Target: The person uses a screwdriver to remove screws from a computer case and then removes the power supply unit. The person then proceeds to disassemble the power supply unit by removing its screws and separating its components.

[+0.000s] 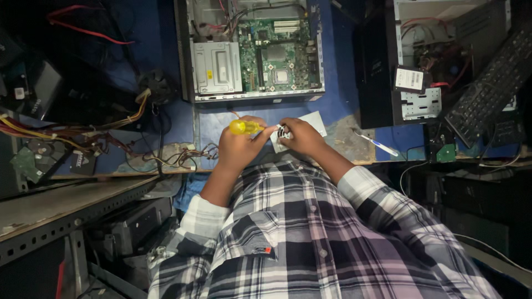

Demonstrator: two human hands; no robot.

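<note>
The left hand point(237, 148) is curled tight around a screwdriver with a yellow handle point(245, 127), the handle sticking out past the knuckles toward the far side and the shaft running right toward the other hand. The right hand point(302, 135) is closed more loosely, its fingers bent over a small silvery metal part point(283, 133) that sits between the two hands; the screwdriver's tip meets this part, though the exact contact point is hidden by the fingers. Under the part lies a pale flat sheet point(313, 119) on the blue worktable point(341, 105). Both hands work just past the near edge of the table, where the blue covering is worn and chipped, and the checked sleeves rest close to that edge. Open room is scant: directly beyond the hands stands an open computer case point(252, 52) with its green board showing, leaving only a narrow strip of bare blue between case and hands. To the right a black tower case point(382, 66) stands upright, and a small pen-like tool point(377, 144) lies on the table between it and the right hand. To the left a tangle of coloured wires point(72, 133) spreads along the near edge, well apart from the left hand. A black keyboard point(490, 86) leans at the far right.
</note>
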